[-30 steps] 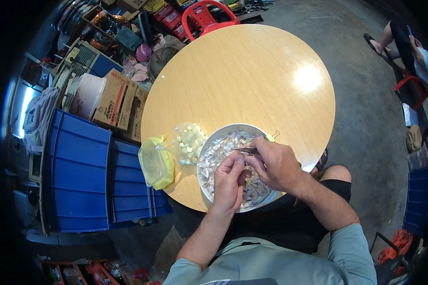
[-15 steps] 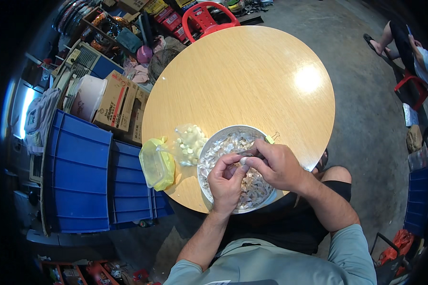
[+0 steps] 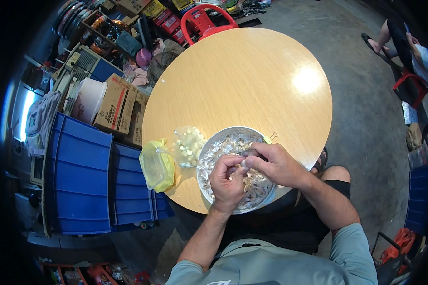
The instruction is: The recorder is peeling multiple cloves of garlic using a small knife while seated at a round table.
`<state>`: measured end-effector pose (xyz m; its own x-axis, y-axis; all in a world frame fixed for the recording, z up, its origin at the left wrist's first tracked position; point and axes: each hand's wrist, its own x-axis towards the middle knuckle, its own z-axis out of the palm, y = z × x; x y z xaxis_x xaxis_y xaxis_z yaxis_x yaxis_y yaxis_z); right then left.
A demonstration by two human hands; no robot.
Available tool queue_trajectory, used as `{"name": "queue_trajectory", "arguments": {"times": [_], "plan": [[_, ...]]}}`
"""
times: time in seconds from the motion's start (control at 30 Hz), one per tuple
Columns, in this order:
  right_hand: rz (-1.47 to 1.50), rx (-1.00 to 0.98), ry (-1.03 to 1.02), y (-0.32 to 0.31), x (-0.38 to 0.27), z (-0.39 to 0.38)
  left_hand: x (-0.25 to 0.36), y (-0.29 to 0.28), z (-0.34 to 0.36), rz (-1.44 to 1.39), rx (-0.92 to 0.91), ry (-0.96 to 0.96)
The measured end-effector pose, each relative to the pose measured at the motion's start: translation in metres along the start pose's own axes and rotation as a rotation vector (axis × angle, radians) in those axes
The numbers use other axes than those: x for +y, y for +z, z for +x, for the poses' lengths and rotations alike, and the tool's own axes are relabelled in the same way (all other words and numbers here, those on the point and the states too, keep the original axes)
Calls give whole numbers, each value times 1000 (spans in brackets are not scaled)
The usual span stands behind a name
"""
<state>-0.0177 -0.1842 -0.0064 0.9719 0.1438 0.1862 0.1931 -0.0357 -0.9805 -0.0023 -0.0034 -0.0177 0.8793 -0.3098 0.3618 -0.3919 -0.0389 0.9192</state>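
Note:
Over a white bowl (image 3: 198,176) at the table's near edge, both my hands work close together with fingers bent and pinching. My right hand (image 3: 281,166) grips a small grey, glossy piece (image 3: 248,152) that looks like a raw shrimp. A small pale bit shows by the right thumb. Its fingertips almost meet those of my left hand (image 3: 227,185), which are curled in; what they hold, if anything, is hidden. Many similar grey, translucent pieces (image 3: 218,147) fill the bowl. Left of it lies a clear bag (image 3: 189,144) of pale, rounded pieces.
A clear plastic tub in a yellow bag (image 3: 158,166) sits at the round wooden table's (image 3: 238,76) left edge. A yellow-green clip (image 3: 269,139) is by the bowl's rim. Blue crates (image 3: 78,175) stand left, a red chair (image 3: 207,21) beyond. Another person (image 3: 404,47) sits far right.
My hands stay over the bowl and shift slightly. The left fingertips have drawn a little away from the grey piece, which stays in the right hand.

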Motion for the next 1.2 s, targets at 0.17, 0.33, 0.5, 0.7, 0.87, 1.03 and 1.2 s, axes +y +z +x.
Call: {"name": "queue_trajectory", "arguments": {"times": [0.17, 0.33, 0.5, 0.7, 0.87, 1.03, 1.2], "plan": [[-97, -10, -37, 3, -6, -2, -5, -4, -2, 201, 56, 15], [-147, 10, -199, 13, -12, -8, 0, -10, 12, 72, 128, -139], [-366, 146, -95, -3, -6, -2, 4, -11, 11, -372, 92, -353], [-519, 158, -171, 0, -3, -2, 6, -6, 8, -453, 90, -408], [-541, 186, -187, 0, -6, -2, 4, -7, 6, -458, 79, -394], [-557, 174, -262, 1, -5, -1, 3, -11, 5, -427, 29, -349], [-575, 164, -244, 4, -4, 0, 3, -13, 4, -373, 40, -354]]}}
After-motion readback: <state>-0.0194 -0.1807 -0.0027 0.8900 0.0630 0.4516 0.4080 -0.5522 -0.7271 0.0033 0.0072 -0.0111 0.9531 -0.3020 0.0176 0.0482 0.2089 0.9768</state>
